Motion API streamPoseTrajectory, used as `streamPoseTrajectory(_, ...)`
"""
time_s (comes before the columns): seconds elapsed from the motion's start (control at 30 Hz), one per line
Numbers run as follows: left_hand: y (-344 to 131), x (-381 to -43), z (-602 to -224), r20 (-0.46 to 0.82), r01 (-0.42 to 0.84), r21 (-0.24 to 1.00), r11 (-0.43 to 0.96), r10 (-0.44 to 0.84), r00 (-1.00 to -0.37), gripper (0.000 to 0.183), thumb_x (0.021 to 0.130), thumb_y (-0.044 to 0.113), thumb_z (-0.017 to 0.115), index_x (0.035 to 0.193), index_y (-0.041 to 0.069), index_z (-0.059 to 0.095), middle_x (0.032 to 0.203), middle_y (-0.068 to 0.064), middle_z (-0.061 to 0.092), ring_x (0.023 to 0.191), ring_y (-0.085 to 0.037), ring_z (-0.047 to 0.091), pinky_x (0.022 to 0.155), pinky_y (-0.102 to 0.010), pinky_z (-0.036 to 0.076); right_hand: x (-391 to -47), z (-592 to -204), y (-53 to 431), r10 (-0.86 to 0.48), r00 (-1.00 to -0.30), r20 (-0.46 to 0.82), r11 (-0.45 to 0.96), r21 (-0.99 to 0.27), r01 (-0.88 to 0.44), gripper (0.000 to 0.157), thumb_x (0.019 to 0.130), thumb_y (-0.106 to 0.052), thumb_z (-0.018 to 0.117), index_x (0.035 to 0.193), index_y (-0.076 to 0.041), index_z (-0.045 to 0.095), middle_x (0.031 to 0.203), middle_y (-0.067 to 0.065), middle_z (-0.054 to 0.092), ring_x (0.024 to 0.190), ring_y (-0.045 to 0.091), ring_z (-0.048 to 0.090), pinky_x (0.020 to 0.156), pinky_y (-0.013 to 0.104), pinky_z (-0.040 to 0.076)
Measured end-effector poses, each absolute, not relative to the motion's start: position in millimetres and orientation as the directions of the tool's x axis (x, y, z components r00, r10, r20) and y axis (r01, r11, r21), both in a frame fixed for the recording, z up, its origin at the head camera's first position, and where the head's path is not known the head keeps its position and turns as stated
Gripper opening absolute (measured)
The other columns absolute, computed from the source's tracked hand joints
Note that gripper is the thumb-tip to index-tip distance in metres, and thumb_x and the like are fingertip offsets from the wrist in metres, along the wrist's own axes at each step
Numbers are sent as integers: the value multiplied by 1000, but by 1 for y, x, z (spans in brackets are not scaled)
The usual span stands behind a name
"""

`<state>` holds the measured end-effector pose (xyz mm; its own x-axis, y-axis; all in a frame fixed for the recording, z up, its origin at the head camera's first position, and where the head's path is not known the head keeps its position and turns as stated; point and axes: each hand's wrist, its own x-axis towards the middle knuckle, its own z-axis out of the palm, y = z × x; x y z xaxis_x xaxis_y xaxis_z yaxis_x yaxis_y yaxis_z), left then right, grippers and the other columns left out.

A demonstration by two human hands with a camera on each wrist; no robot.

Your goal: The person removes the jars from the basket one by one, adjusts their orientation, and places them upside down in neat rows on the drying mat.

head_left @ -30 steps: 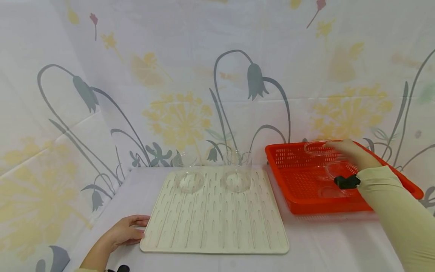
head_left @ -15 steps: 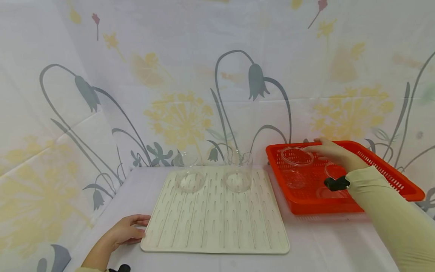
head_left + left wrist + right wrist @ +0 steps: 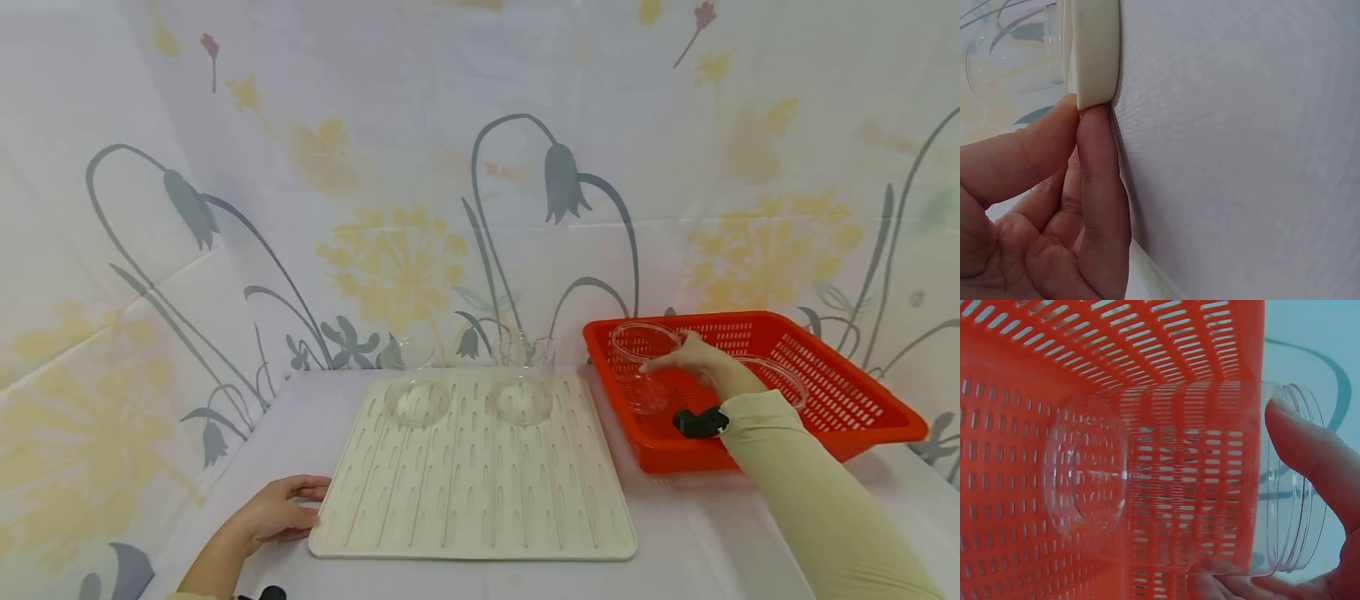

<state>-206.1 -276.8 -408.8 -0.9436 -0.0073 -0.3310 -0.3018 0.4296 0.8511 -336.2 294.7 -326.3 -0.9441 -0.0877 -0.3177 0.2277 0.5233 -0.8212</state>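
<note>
In the head view my left hand lies at the left edge of a cream ridged mat. Its thumb and a fingertip touch the mat's edge in the left wrist view. My right hand reaches into a red plastic basket and grips a clear plastic jar near its ridged rim. The jar stands upright in the basket's left part, its mouth uncovered. Thumb and fingers lie on opposite sides of it. Two more clear jars stand side by side at the mat's far end.
Another round clear rim shows in the basket behind the right wrist, partly hidden by the sleeve. White cloth covers the table, and a flower-patterned cloth hangs behind it.
My right hand has moved left and nearer within the basket, from a clear rim at the back to the jar on the left. My left hand, the mat and its jars have stayed put.
</note>
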Motion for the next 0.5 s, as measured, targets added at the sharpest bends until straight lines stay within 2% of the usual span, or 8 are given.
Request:
streamPoseTrajectory(0.13,-276,-206,-408,-335,-309,848,430,-15,-942,56,73,-15,65,125,-13,46,105,-14,57,79,-23,58,67,-34,53,-338,-333,297,-133,-950,-284,516,-838,178,105,81,-21,73,142,9,-6,143,34,5,127,51,11,102,63,17)
streamPoseTrajectory(0.17,-276,-206,-408,-335,-308,849,430,-13,-942,56,73,-15,64,125,-13,46,105,-14,57,79,-22,58,67,-34,53,-338,-334,297,-135,-951,-280,502,-846,178,104,80,-20,73,142,8,-6,143,34,7,127,51,13,101,63,18)
streamPoseTrajectory(0.37,-276,-206,-408,-337,-308,848,430,-9,-941,56,73,-15,64,126,-13,46,106,-15,57,78,-21,59,68,-34,53,-337,-336,296,-108,-947,-302,502,-839,210,104,82,-28,71,144,2,-7,143,34,5,125,53,15,94,63,32)
streamPoseTrajectory(0.5,-276,-206,-408,-340,-311,847,432,-11,-940,56,73,-14,65,126,-13,46,106,-15,56,79,-23,59,67,-34,53,-338,-336,295,-108,-943,-315,500,-837,222,106,81,-31,73,144,1,-7,144,34,4,125,54,14,93,63,33)
